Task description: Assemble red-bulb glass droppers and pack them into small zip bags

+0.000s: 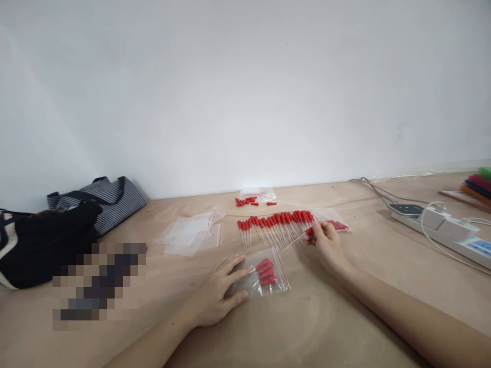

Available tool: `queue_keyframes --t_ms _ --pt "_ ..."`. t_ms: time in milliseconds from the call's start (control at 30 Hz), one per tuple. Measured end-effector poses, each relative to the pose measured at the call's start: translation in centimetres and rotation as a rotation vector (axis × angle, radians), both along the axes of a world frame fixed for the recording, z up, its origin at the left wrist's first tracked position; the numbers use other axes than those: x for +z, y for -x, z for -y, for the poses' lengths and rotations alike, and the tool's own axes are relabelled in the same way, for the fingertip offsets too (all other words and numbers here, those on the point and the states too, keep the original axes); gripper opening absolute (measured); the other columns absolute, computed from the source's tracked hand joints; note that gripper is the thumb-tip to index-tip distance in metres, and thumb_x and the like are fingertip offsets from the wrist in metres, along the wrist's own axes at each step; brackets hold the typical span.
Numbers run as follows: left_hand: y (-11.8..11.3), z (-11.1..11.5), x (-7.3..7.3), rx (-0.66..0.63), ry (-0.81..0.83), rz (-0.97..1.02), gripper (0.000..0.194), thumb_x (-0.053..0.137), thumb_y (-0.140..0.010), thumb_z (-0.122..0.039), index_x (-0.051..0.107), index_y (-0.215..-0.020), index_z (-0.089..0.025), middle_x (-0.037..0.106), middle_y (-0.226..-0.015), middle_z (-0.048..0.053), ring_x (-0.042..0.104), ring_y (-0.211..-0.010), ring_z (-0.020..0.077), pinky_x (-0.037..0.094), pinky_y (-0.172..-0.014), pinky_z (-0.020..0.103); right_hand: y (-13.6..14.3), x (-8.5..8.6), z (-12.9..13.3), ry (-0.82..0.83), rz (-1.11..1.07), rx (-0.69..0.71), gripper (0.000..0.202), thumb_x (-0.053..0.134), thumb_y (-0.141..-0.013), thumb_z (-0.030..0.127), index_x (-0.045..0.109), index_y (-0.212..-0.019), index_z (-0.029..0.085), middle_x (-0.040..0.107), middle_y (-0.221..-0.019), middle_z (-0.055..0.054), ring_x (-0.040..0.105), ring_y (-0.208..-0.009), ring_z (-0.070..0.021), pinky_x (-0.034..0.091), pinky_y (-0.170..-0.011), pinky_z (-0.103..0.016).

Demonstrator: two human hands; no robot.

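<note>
My left hand [224, 291] lies with fingers spread over the left end of a clear zip bag [282, 283]. Inside this bag are several droppers with red bulbs [267, 273]. Between the thumb and fingers of my right hand [324, 240] is a dropper [309, 231], pinched by its red bulb, its clear tube slanting down left toward the bag's open-looking edge. Just behind both hands stretches a row of red-bulbed droppers [284, 219], tubes pointing toward me. Partly behind my right hand lies another clear bag [328, 214] with red bulbs in it.
Flat clear zip bags [192, 232] are stacked left of the row. Loose red bulbs [245, 201] lie near the wall. A black bag [49, 245] and a striped bag [118, 204] stand at left. On the right are a power strip [452, 235], cables and colourful bristly items [477, 186].
</note>
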State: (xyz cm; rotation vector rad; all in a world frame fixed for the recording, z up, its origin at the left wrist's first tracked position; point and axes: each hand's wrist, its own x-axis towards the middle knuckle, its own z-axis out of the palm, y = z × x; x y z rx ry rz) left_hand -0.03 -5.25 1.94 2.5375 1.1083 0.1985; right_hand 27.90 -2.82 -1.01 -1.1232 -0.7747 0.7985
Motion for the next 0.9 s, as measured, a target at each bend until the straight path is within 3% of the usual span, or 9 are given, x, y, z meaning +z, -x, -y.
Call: queue_keyframes --t_ms 133,267,533,667,767,900 --pt "0.0 0.0 0.0 0.005 0.008 -0.012 0.046 0.043 -0.085 -0.042 0.035 -0.129 -0.032 0.026 -0.141 0.003 0.024 -0.127 0.0275 0.022 -0.102 0.050 -0.6 -0.1 0.0 0.014 -0.023 0.009 0.034 0.058 -0.067 0.052 0.043 -0.073 0.022 0.054 -0.061 0.004 0.053 -0.049 -0.0102 0.047 -0.046 -0.023" --pt "-0.1 0.0 0.0 -0.001 -0.001 -0.022 0.045 0.043 -0.085 -0.041 0.035 -0.129 -0.032 0.026 -0.141 0.004 0.024 -0.127 0.0267 0.022 -0.102 0.049 0.6 -0.4 0.2 0.049 -0.087 0.081 0.032 0.061 -0.067 0.048 0.044 -0.072 0.021 0.055 -0.058 0.004 0.055 -0.050 -0.0104 0.049 -0.048 -0.024" --pt "-0.4 0.0 0.3 -0.005 0.014 -0.023 0.044 0.044 -0.085 -0.039 0.036 -0.128 -0.034 0.026 -0.141 0.003 0.025 -0.127 0.0267 0.023 -0.102 0.050 3.4 -0.3 1.3 0.185 -0.245 0.335 0.031 0.069 -0.061 0.039 0.047 -0.071 0.020 0.057 -0.057 0.003 0.060 -0.055 -0.0117 0.052 -0.055 -0.023" --pt "-0.3 -0.1 0.0 -0.005 0.015 -0.013 0.044 0.045 -0.085 -0.038 0.036 -0.128 -0.036 0.025 -0.141 0.002 0.024 -0.127 0.0274 0.023 -0.101 0.050 4.2 -0.1 1.4 0.240 -0.098 0.501 0.034 0.068 -0.059 0.045 0.048 -0.069 0.019 0.050 -0.044 0.008 0.046 -0.033 -0.0067 0.036 -0.032 -0.017" --pt "-0.2 -0.1 0.0 -0.015 0.004 -0.007 0.044 0.045 -0.085 -0.037 0.035 -0.128 -0.037 0.025 -0.141 0.002 0.024 -0.127 0.0280 0.024 -0.101 0.050 4.2 -0.1 1.1 0.245 0.057 0.522 0.034 0.068 -0.057 0.046 0.052 -0.068 0.017 0.050 -0.045 0.008 0.039 -0.029 -0.0043 0.027 -0.028 -0.016" --pt "-0.3 0.0 0.2 -0.022 0.008 -0.024 0.043 0.044 -0.086 -0.037 0.035 -0.128 -0.037 0.025 -0.141 0.003 0.023 -0.127 0.0275 0.023 -0.101 0.051 4.0 -0.4 0.6 0.205 0.281 0.524 0.030 0.065 -0.059 0.043 0.063 -0.074 0.016 0.058 -0.053 0.003 0.046 -0.039 -0.0071 0.037 -0.038 -0.020"
